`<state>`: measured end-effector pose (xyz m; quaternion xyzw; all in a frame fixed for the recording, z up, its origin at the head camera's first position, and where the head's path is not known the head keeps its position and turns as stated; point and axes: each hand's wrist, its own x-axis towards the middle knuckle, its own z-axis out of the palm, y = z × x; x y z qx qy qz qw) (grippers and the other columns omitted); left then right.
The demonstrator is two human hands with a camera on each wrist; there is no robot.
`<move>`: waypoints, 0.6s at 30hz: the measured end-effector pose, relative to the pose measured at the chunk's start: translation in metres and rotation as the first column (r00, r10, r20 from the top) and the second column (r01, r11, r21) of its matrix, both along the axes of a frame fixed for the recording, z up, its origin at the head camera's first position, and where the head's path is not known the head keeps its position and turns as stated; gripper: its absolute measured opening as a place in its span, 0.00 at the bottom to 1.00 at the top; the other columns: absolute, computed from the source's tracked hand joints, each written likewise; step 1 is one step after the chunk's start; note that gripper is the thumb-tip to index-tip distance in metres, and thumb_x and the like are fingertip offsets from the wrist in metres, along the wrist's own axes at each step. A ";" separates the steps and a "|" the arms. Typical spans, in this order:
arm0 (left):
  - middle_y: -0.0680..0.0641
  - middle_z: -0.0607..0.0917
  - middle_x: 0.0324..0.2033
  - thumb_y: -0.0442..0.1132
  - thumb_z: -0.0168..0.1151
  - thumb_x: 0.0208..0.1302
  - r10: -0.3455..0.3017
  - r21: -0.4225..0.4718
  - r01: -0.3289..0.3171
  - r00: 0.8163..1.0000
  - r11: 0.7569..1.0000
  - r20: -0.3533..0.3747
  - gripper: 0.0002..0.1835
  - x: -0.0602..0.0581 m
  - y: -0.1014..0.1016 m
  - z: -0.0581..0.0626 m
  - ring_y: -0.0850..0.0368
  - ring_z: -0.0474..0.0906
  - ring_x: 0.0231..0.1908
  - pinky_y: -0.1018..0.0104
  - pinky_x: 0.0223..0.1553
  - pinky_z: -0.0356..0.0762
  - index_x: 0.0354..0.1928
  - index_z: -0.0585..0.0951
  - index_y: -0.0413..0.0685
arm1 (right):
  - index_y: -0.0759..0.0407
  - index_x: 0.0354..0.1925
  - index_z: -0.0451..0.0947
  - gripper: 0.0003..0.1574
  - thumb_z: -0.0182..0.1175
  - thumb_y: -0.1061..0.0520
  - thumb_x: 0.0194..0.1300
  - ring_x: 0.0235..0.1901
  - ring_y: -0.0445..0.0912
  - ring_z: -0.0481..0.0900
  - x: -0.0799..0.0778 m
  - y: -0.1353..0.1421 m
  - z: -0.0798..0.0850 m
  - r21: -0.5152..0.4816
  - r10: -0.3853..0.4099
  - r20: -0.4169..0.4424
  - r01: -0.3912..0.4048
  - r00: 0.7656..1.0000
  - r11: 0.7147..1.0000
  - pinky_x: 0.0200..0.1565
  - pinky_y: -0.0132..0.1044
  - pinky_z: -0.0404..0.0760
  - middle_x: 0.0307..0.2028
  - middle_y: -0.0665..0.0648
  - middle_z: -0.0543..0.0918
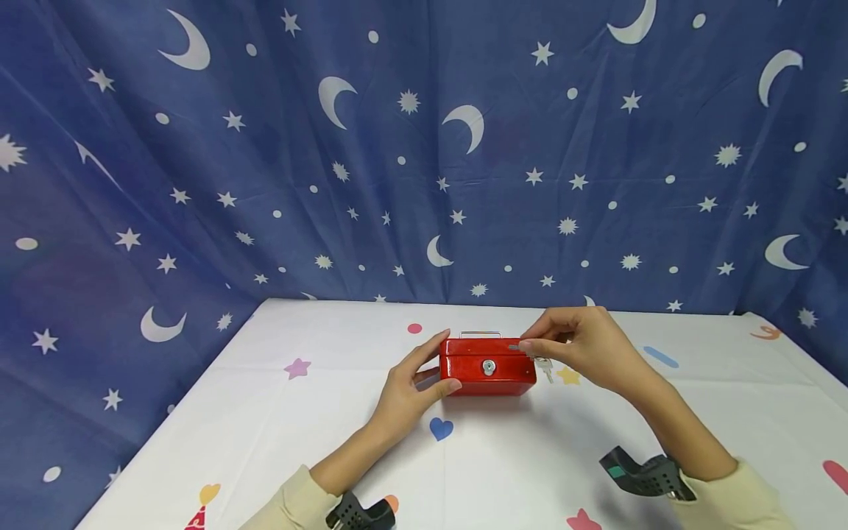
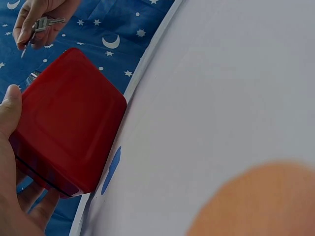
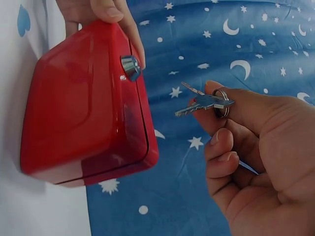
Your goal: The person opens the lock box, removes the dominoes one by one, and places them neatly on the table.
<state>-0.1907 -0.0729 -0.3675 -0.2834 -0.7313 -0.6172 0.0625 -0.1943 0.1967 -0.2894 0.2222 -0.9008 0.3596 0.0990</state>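
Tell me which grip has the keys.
The right grip: it holds the keys, apart from the red box. The left grip holds the red box by its left end instead.

Blue cloth [image 1: 424, 184] with white moons [image 1: 478, 125] and stars [image 1: 542, 53] hangs behind a white-topped table [image 1: 523, 464].

Draped booth: starry blue curtain [image 1: 517, 140], white tablecloth [image 1: 523, 456]

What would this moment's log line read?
left hand: grips red cash box | right hand: holds keys | lid: closed | lock cylinder: no key inserted
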 end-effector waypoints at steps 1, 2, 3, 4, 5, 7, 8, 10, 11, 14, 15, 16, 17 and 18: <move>0.37 0.68 0.64 0.30 0.68 0.57 0.001 -0.002 -0.001 1.000 1.000 0.001 0.38 0.000 0.000 0.000 0.45 0.66 0.63 0.48 0.58 0.70 0.70 0.65 0.44 | 0.46 0.32 0.85 0.05 0.72 0.53 0.55 0.25 0.43 0.79 0.000 -0.001 0.000 0.002 0.004 -0.002 -0.004 1.000 1.000 0.24 0.34 0.76 0.23 0.41 0.83; 0.38 0.69 0.64 0.30 0.68 0.57 0.004 -0.004 -0.004 1.000 1.000 0.002 0.38 0.000 0.000 0.000 0.45 0.66 0.63 0.48 0.58 0.70 0.70 0.65 0.44 | 0.46 0.32 0.85 0.05 0.72 0.54 0.55 0.24 0.43 0.79 0.000 -0.002 0.000 0.005 0.008 -0.005 -0.008 1.000 1.000 0.24 0.34 0.76 0.23 0.41 0.83; 0.38 0.69 0.64 0.30 0.68 0.57 0.005 -0.006 -0.005 1.000 1.000 0.002 0.38 0.000 0.000 0.000 0.45 0.66 0.63 0.48 0.58 0.70 0.70 0.65 0.44 | 0.47 0.32 0.85 0.05 0.72 0.54 0.55 0.24 0.43 0.79 -0.001 -0.003 0.000 0.006 0.012 -0.007 -0.012 1.000 1.000 0.24 0.34 0.77 0.23 0.41 0.83; 0.38 0.68 0.64 0.30 0.68 0.57 0.004 -0.007 -0.004 1.000 1.000 0.003 0.38 0.000 0.000 0.000 0.45 0.66 0.63 0.48 0.58 0.70 0.70 0.64 0.44 | 0.47 0.32 0.85 0.05 0.72 0.55 0.55 0.24 0.43 0.79 -0.001 -0.004 0.000 0.010 0.014 -0.011 -0.013 1.000 1.000 0.23 0.34 0.77 0.23 0.41 0.83; 0.38 0.68 0.65 0.30 0.68 0.57 0.004 -0.007 -0.004 1.000 1.000 0.003 0.38 0.000 0.001 0.000 0.45 0.66 0.63 0.48 0.58 0.70 0.70 0.64 0.44 | 0.47 0.32 0.85 0.05 0.72 0.55 0.55 0.24 0.43 0.79 -0.001 -0.005 0.000 0.012 0.014 -0.012 -0.014 1.000 1.000 0.23 0.34 0.77 0.23 0.41 0.83; 0.38 0.68 0.65 0.30 0.68 0.57 0.001 -0.008 -0.001 1.000 1.000 0.002 0.38 0.000 0.001 0.000 0.45 0.65 0.63 0.49 0.58 0.70 0.70 0.64 0.44 | 0.47 0.32 0.85 0.05 0.72 0.56 0.55 0.24 0.43 0.78 -0.001 -0.006 -0.001 0.015 0.015 -0.014 -0.015 1.000 1.000 0.24 0.34 0.77 0.23 0.41 0.82; 0.38 0.68 0.65 0.30 0.68 0.57 0.001 -0.009 -0.001 1.000 1.000 0.001 0.38 0.000 0.001 0.000 0.45 0.65 0.63 0.49 0.58 0.70 0.70 0.64 0.43 | 0.47 0.32 0.85 0.05 0.72 0.56 0.55 0.24 0.43 0.78 -0.001 -0.007 -0.001 0.016 0.017 -0.015 -0.017 1.000 1.000 0.24 0.34 0.77 0.23 0.41 0.82; 0.39 0.68 0.65 0.30 0.68 0.57 0.002 -0.010 -0.002 1.000 1.000 0.002 0.38 0.000 0.002 0.000 0.45 0.65 0.63 0.48 0.58 0.70 0.70 0.64 0.44 | 0.47 0.32 0.86 0.05 0.72 0.56 0.54 0.24 0.43 0.78 -0.001 -0.008 -0.001 0.021 0.021 -0.021 -0.020 1.000 1.000 0.24 0.34 0.77 0.23 0.41 0.82; 0.39 0.68 0.65 0.31 0.68 0.57 0.003 -0.011 -0.003 1.000 1.000 0.003 0.38 0.000 0.002 0.000 0.45 0.65 0.63 0.48 0.58 0.70 0.70 0.64 0.44 | 0.47 0.31 0.86 0.05 0.72 0.56 0.54 0.24 0.43 0.78 -0.002 -0.009 -0.001 0.021 0.023 -0.025 -0.023 0.999 1.000 0.24 0.34 0.78 0.23 0.41 0.82; 0.40 0.69 0.65 0.31 0.68 0.57 0.009 -0.014 -0.009 1.000 1.000 0.004 0.38 0.001 0.002 0.000 0.46 0.66 0.63 0.47 0.57 0.70 0.70 0.64 0.45 | 0.47 0.31 0.85 0.05 0.72 0.56 0.54 0.23 0.43 0.77 -0.002 -0.011 -0.003 0.022 0.038 -0.036 -0.037 0.999 0.999 0.24 0.33 0.77 0.23 0.41 0.82; 0.40 0.69 0.65 0.31 0.68 0.57 0.013 -0.015 -0.013 1.000 1.000 0.005 0.38 0.001 0.002 0.000 0.46 0.66 0.63 0.47 0.57 0.70 0.70 0.64 0.45 | 0.47 0.30 0.85 0.05 0.72 0.56 0.54 0.23 0.43 0.77 -0.002 -0.012 -0.003 0.023 0.042 -0.036 -0.042 0.998 0.999 0.24 0.33 0.77 0.23 0.41 0.82; 0.40 0.69 0.64 0.31 0.68 0.57 0.015 -0.015 -0.015 1.000 1.000 0.005 0.38 0.001 0.002 0.000 0.46 0.66 0.63 0.47 0.57 0.70 0.70 0.64 0.45 | 0.46 0.30 0.85 0.05 0.72 0.56 0.54 0.22 0.43 0.77 -0.002 -0.013 -0.004 0.022 0.048 -0.032 -0.047 0.998 0.999 0.23 0.33 0.76 0.23 0.41 0.82; 0.41 0.69 0.64 0.31 0.68 0.57 0.015 -0.016 -0.015 1.000 1.000 0.005 0.38 0.001 0.002 0.000 0.46 0.66 0.63 0.47 0.57 0.70 0.70 0.64 0.45 | 0.46 0.30 0.85 0.05 0.72 0.56 0.54 0.22 0.43 0.76 -0.003 -0.014 -0.005 0.019 0.053 -0.027 -0.053 0.998 0.998 0.23 0.33 0.76 0.23 0.42 0.81; 0.41 0.69 0.64 0.31 0.68 0.57 0.016 -0.017 -0.016 1.000 1.000 0.005 0.38 0.001 0.002 0.000 0.46 0.66 0.63 0.47 0.57 0.70 0.70 0.64 0.45 | 0.46 0.30 0.85 0.05 0.72 0.56 0.54 0.21 0.42 0.76 -0.003 -0.015 -0.005 0.016 0.058 -0.021 -0.058 0.998 0.998 0.22 0.33 0.76 0.22 0.42 0.81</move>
